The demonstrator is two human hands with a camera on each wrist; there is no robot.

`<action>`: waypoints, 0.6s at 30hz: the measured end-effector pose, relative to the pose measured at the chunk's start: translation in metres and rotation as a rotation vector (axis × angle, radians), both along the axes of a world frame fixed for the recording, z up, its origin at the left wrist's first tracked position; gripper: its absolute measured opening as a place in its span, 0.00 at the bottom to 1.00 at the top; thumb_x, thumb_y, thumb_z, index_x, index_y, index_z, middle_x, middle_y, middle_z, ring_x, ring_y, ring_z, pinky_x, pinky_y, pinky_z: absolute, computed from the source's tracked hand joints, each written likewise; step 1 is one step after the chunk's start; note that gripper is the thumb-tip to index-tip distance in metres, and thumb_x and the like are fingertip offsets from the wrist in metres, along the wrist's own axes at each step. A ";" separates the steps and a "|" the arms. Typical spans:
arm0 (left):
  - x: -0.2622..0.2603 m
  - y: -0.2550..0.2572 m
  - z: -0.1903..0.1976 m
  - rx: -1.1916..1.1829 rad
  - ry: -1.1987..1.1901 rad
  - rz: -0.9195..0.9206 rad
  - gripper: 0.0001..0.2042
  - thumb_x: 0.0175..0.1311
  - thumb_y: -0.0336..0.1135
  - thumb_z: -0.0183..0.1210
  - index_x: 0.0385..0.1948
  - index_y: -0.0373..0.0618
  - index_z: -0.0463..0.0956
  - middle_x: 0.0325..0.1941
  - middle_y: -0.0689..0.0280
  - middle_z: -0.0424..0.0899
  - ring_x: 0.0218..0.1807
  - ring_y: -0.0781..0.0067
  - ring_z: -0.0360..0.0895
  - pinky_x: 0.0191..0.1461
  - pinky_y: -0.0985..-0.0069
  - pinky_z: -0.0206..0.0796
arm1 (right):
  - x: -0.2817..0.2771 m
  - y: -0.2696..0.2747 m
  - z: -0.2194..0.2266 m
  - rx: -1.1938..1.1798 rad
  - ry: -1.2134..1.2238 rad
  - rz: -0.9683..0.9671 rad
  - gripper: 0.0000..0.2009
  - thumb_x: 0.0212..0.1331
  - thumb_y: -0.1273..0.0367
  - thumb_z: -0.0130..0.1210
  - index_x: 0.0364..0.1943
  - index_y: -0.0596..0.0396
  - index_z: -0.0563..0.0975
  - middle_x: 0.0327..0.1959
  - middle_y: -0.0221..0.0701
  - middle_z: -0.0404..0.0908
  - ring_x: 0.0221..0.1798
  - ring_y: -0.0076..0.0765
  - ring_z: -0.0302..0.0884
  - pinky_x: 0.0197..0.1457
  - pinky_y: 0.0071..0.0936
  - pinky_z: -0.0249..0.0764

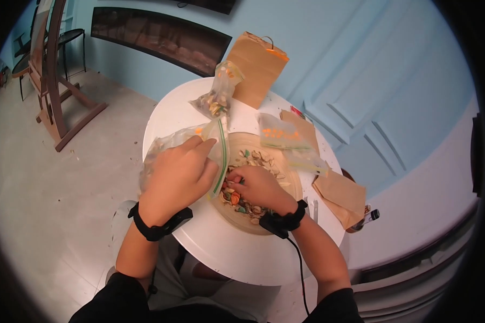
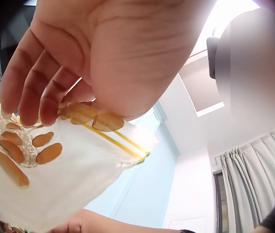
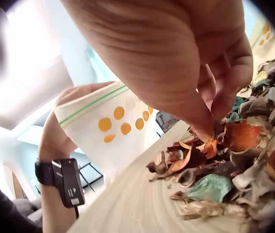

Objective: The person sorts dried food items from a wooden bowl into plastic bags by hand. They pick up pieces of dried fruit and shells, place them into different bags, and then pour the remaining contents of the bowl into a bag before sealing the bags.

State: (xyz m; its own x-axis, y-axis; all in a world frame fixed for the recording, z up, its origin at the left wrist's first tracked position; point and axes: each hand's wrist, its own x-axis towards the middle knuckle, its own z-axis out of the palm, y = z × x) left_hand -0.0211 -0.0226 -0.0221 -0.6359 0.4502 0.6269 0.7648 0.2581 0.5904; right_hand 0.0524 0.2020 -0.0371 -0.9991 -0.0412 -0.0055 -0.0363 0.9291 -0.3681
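Observation:
My left hand grips the top edge of a zip bag with a green seal and orange spots, at the left of the round board. In the left wrist view the fingers curl over the bag. On the board lies a heap of dried petals, brown, orange and green. The right hand reaches down into the heap; in the right wrist view its thumb and fingertips pinch at an orange petal.
A filled clear bag and a standing brown paper bag are at the table's back. Another spotted zip bag lies at the right, with a folded paper bag by the white table's edge. An easel stands at left.

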 end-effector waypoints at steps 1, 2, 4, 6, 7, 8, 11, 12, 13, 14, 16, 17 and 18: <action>0.000 -0.001 0.001 -0.007 0.001 -0.003 0.17 0.58 0.28 0.55 0.48 0.35 0.82 0.32 0.54 0.81 0.30 0.51 0.80 0.38 0.61 0.72 | 0.001 0.002 0.002 -0.070 -0.013 -0.037 0.10 0.61 0.67 0.64 0.43 0.55 0.84 0.33 0.32 0.87 0.34 0.34 0.84 0.38 0.29 0.77; -0.001 -0.002 0.002 -0.016 0.001 -0.009 0.17 0.58 0.29 0.55 0.48 0.35 0.83 0.33 0.54 0.82 0.31 0.50 0.80 0.38 0.61 0.72 | 0.002 0.003 0.005 -0.142 -0.027 -0.076 0.09 0.62 0.68 0.64 0.43 0.56 0.84 0.33 0.31 0.86 0.33 0.30 0.83 0.37 0.27 0.76; -0.002 -0.005 0.003 -0.033 0.003 -0.020 0.17 0.58 0.29 0.55 0.48 0.35 0.83 0.33 0.54 0.82 0.31 0.49 0.80 0.38 0.60 0.72 | 0.005 0.006 0.011 -0.247 -0.047 -0.152 0.09 0.62 0.68 0.64 0.42 0.57 0.84 0.32 0.30 0.87 0.32 0.26 0.82 0.37 0.25 0.76; -0.002 -0.004 0.002 -0.051 0.004 -0.037 0.17 0.58 0.29 0.55 0.48 0.35 0.83 0.34 0.54 0.82 0.31 0.49 0.80 0.39 0.59 0.72 | 0.009 0.007 0.021 -0.307 -0.057 -0.227 0.09 0.62 0.67 0.64 0.43 0.56 0.85 0.33 0.31 0.87 0.33 0.26 0.83 0.41 0.25 0.78; -0.002 -0.004 0.001 -0.060 0.003 -0.047 0.16 0.58 0.29 0.56 0.47 0.35 0.83 0.34 0.54 0.82 0.31 0.49 0.80 0.39 0.59 0.72 | 0.010 0.010 0.020 -0.366 -0.027 -0.259 0.09 0.63 0.68 0.64 0.43 0.58 0.84 0.32 0.30 0.87 0.33 0.24 0.82 0.40 0.23 0.77; -0.002 -0.003 0.000 -0.068 0.002 -0.056 0.16 0.58 0.29 0.56 0.47 0.35 0.83 0.34 0.54 0.82 0.31 0.49 0.80 0.39 0.59 0.73 | 0.011 0.014 0.018 -0.426 0.003 -0.290 0.09 0.63 0.68 0.64 0.43 0.59 0.84 0.32 0.29 0.86 0.34 0.22 0.81 0.40 0.21 0.77; -0.002 0.002 -0.006 -0.061 0.068 -0.099 0.11 0.60 0.33 0.56 0.39 0.36 0.81 0.31 0.54 0.80 0.31 0.46 0.81 0.36 0.55 0.74 | 0.010 0.011 0.025 -0.610 0.111 -0.335 0.11 0.65 0.68 0.63 0.44 0.63 0.83 0.32 0.28 0.86 0.34 0.18 0.80 0.40 0.19 0.77; -0.001 0.003 -0.005 -0.065 0.068 -0.101 0.11 0.59 0.33 0.57 0.38 0.36 0.80 0.31 0.54 0.80 0.31 0.46 0.81 0.36 0.55 0.74 | 0.009 0.008 0.031 -0.673 0.148 -0.342 0.12 0.66 0.68 0.63 0.45 0.65 0.82 0.32 0.29 0.86 0.34 0.17 0.80 0.40 0.18 0.77; 0.000 0.004 -0.004 -0.071 0.066 -0.107 0.10 0.59 0.33 0.57 0.38 0.36 0.80 0.31 0.54 0.80 0.31 0.46 0.81 0.35 0.55 0.74 | 0.009 -0.004 0.042 -0.731 0.144 -0.331 0.12 0.66 0.67 0.63 0.45 0.64 0.82 0.32 0.28 0.86 0.34 0.17 0.80 0.39 0.18 0.76; 0.001 0.006 -0.003 -0.078 0.067 -0.116 0.10 0.59 0.32 0.57 0.37 0.37 0.80 0.31 0.54 0.80 0.31 0.46 0.81 0.35 0.55 0.74 | 0.009 -0.021 0.054 -0.791 0.142 -0.321 0.13 0.66 0.67 0.63 0.46 0.64 0.82 0.32 0.28 0.86 0.33 0.17 0.80 0.38 0.18 0.76; 0.000 0.008 -0.006 -0.046 0.058 -0.123 0.11 0.59 0.33 0.57 0.39 0.36 0.80 0.32 0.53 0.80 0.31 0.46 0.81 0.35 0.55 0.74 | 0.006 -0.040 0.059 -0.764 0.138 -0.258 0.13 0.67 0.66 0.63 0.46 0.64 0.82 0.32 0.28 0.86 0.33 0.17 0.80 0.37 0.18 0.76; -0.001 0.008 -0.008 -0.030 0.053 -0.123 0.12 0.59 0.33 0.58 0.40 0.36 0.80 0.32 0.53 0.80 0.31 0.46 0.81 0.35 0.55 0.74 | 0.004 -0.045 0.058 -0.677 0.131 -0.205 0.13 0.67 0.66 0.62 0.46 0.64 0.82 0.32 0.27 0.86 0.32 0.17 0.80 0.37 0.18 0.76; -0.001 0.007 -0.008 -0.008 0.047 -0.110 0.13 0.59 0.33 0.58 0.42 0.36 0.80 0.33 0.53 0.80 0.31 0.46 0.81 0.35 0.55 0.74 | 0.003 -0.048 0.057 -0.590 0.121 -0.151 0.13 0.67 0.66 0.62 0.45 0.64 0.82 0.32 0.27 0.86 0.32 0.17 0.80 0.36 0.19 0.76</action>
